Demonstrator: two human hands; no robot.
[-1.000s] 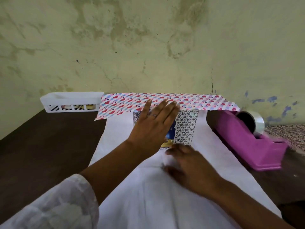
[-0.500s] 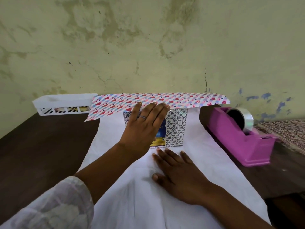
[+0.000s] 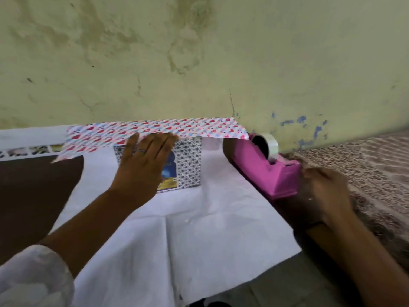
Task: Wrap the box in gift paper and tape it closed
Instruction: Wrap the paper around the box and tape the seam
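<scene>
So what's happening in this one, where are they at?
A person is gift-wrapping a box that lies on the white underside of a sheet of gift paper. The left hand presses flat on the box, pinning the folded-over heart-print flap. The right hand, blurred, is at the cutter end of the pink tape dispenser, apparently going for tape. No tape on the paper yet.

The box (image 3: 186, 165), patterned in small black-and-white motifs with a blue and yellow label, lies flat on the white underside of the gift paper (image 3: 199, 229) (far edge folded over it, showing red hearts), beside the pink tape dispenser (image 3: 265, 169).
</scene>
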